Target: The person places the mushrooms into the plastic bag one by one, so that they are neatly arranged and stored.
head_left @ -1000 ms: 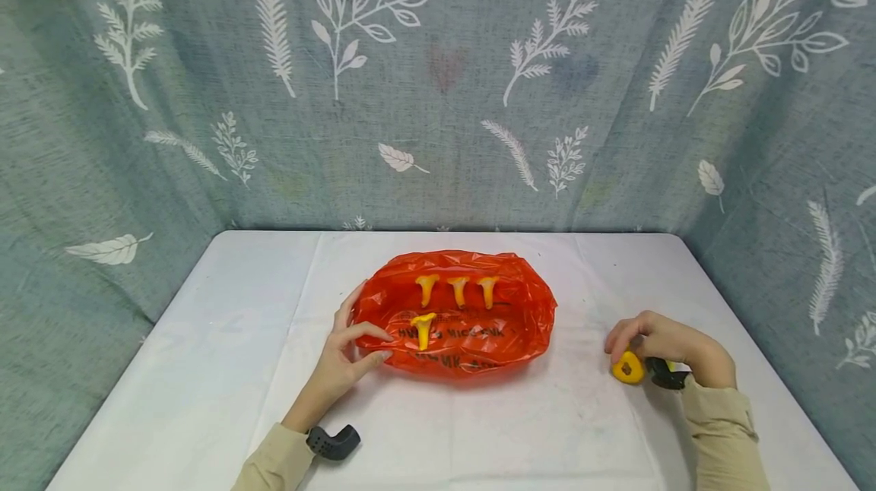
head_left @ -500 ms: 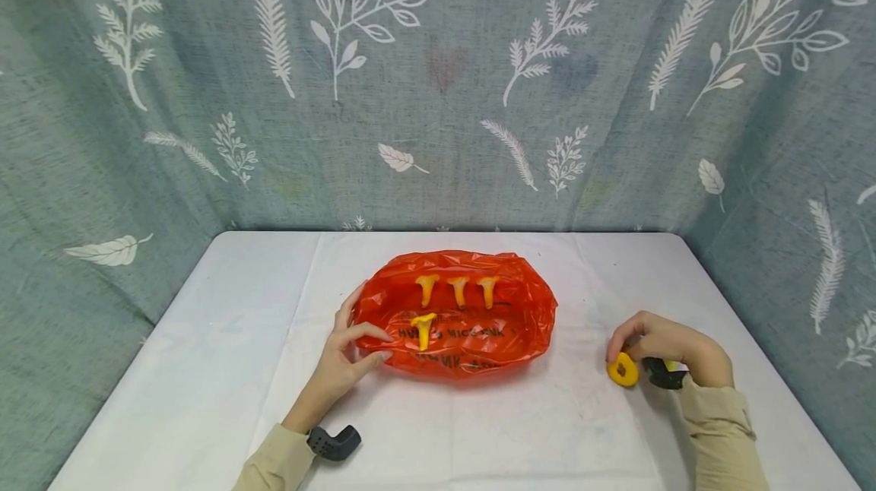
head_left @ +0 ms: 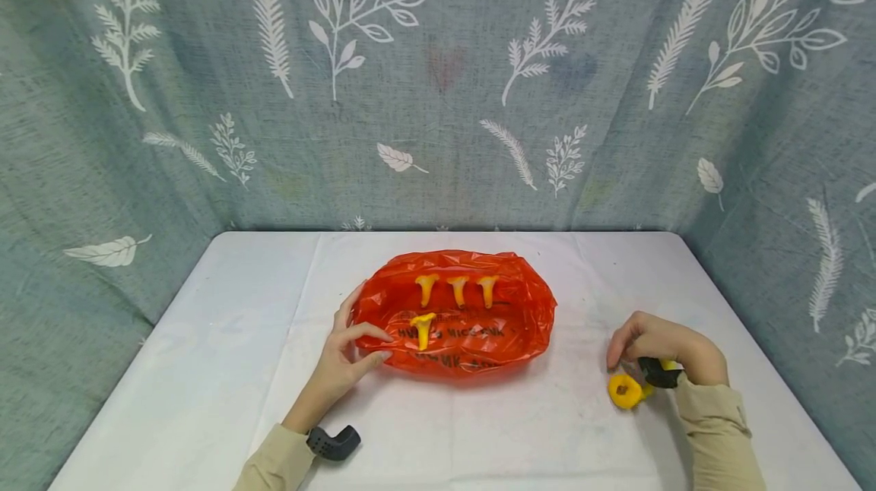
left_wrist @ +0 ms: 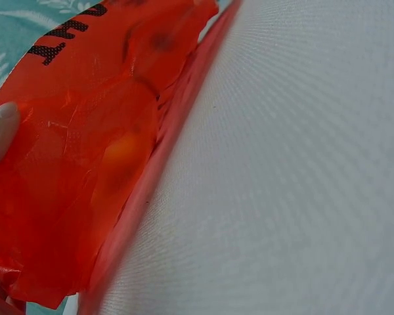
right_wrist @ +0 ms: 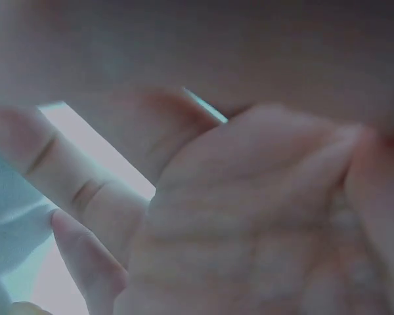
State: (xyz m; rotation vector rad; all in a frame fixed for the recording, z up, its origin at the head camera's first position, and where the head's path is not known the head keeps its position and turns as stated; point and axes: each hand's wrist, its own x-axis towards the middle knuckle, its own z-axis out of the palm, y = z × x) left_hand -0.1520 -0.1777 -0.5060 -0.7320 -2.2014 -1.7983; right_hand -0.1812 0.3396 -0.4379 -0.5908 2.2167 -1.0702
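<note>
A red plastic bag point(head_left: 472, 358) lies with its mouth spread wide in the middle of the white table. My left hand point(head_left: 345, 346) pinches its left rim, with the thumb point(left_wrist: 1, 134) on the near side in the left wrist view. Several yellow chanterelle mushrooms show inside the bag, the nearest chanterelle point(head_left: 423, 331) apart from the others. On the right, another yellow chanterelle point(head_left: 625, 391) rests on the table with its round cap towards me. Just above it hovers my right hand point(head_left: 664, 346), fingers loosely bent and apart from it. The right wrist view shows mostly palm and fingers.
A white cloth covers the table point(head_left: 520, 438). Grey-green curtains point(head_left: 438, 134) with white leaf prints stand behind it and along both sides. Dark wrist devices, such as the left one point(head_left: 333, 443), stick out at both wrists.
My right hand has let go of the yellow chanterelle, which now sits lower, nearer to me and clear of the fingers. My left hand and the bag have stayed in place.
</note>
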